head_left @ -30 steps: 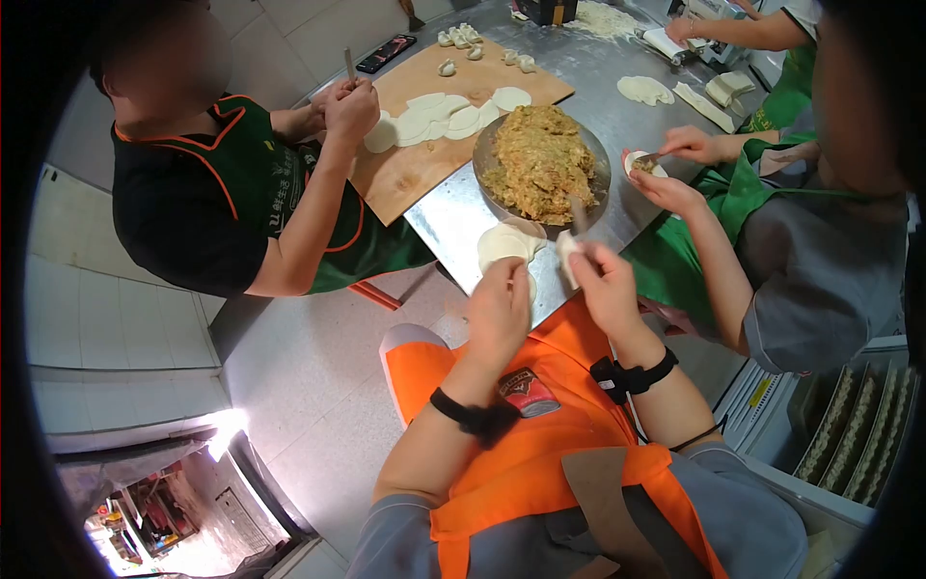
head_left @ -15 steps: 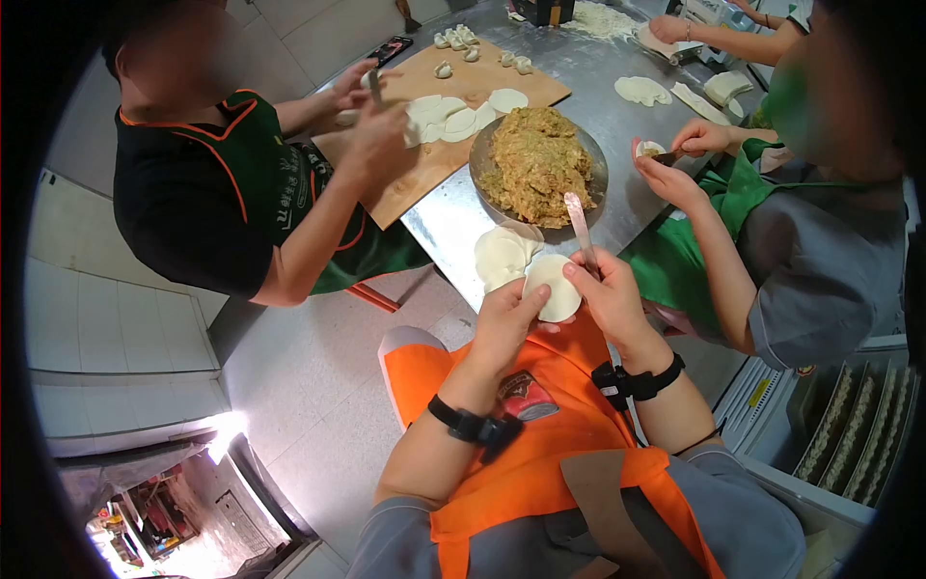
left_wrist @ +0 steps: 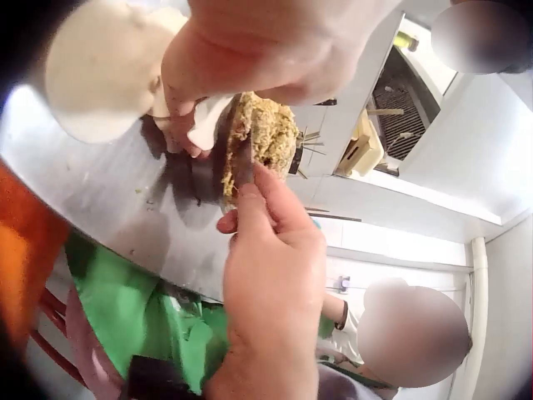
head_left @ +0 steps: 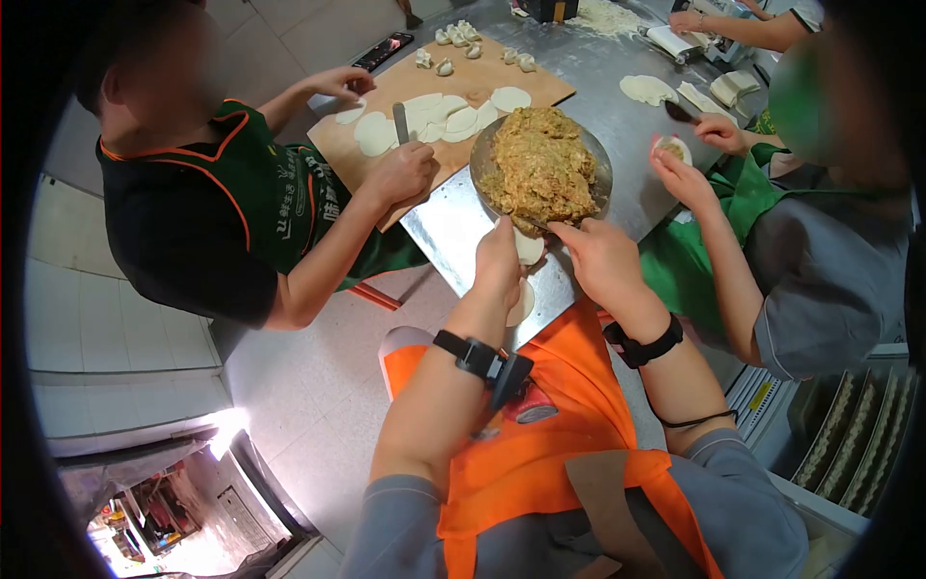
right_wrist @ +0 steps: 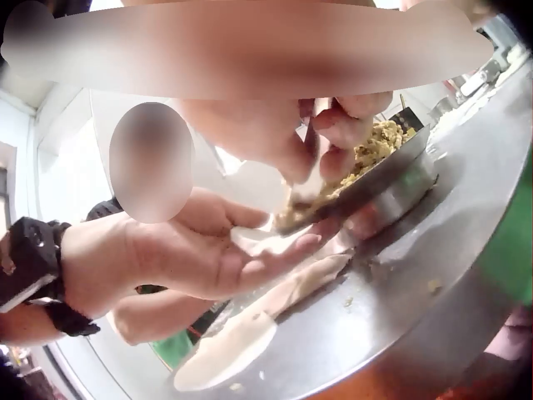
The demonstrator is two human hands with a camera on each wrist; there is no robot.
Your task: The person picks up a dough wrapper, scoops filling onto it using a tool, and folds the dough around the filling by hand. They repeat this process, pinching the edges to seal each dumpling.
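Both hands: left hand cups one wrapper, right hand pinches one spatula.

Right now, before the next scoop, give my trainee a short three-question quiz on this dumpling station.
1. True or false: the right hand holds a flat spatula at the edge of the filling bowl.
2. What does the left hand hold? A) a rolling pin B) a round dough wrapper C) a phone
3. Fill in: the loose wrappers beside the other worker lie on a wooden ____.

Key: 1 true. 2 B. 3 board.
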